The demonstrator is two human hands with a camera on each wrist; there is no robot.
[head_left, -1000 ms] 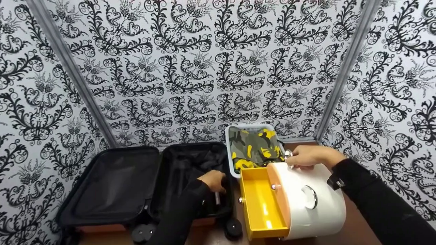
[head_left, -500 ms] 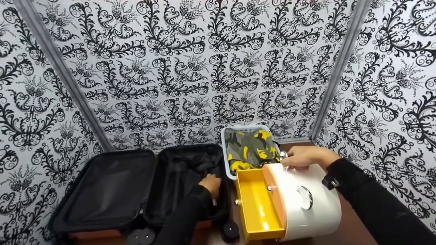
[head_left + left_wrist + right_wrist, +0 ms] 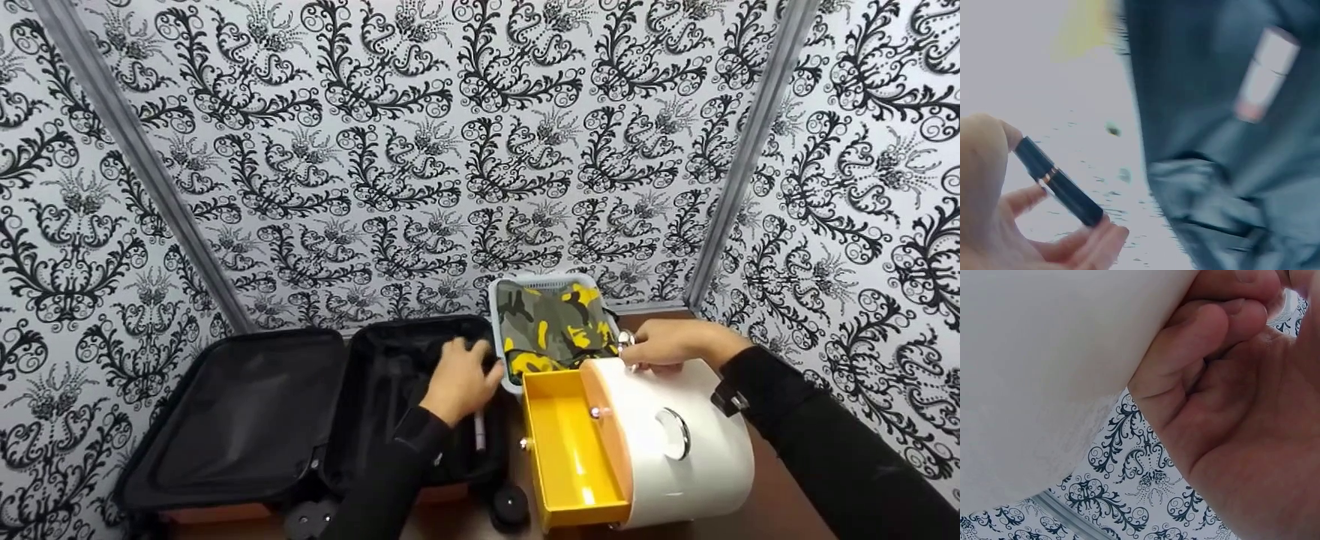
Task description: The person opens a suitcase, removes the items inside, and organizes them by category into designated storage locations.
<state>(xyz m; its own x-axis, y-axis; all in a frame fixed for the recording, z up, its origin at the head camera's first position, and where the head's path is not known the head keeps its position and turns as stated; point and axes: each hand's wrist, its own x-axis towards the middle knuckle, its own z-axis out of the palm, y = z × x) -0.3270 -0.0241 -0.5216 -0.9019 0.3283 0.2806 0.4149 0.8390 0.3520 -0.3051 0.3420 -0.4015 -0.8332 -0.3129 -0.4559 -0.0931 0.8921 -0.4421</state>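
Observation:
My left hand (image 3: 461,379) is raised over the right half of an open black suitcase. It holds a black lipstick tube (image 3: 1061,183) with a gold band between thumb and fingertips, as the left wrist view shows; in the head view the hand hides this tube. Below lies a pale pink-and-white tube (image 3: 480,433) against the suitcase's dark lining (image 3: 1185,67). My right hand (image 3: 671,345) grips the silver handle (image 3: 626,341) at the far side of a white rounded drawer box (image 3: 697,465), its fingers curled close to the white wall. A yellow drawer (image 3: 574,457) stands pulled out of the box.
The suitcase lid (image 3: 247,420) lies folded out to the left. Behind the drawer box, a light blue basket (image 3: 495,330) holds folded grey-and-yellow camouflage cloth (image 3: 555,322). Patterned walls (image 3: 420,150) close in the back and both sides. Suitcase wheels (image 3: 510,506) face the front edge.
My left hand was down inside the suitcase and has lifted up and away, uncovering the pale tube. The right hand keeps its hold on the box, which stays in place.

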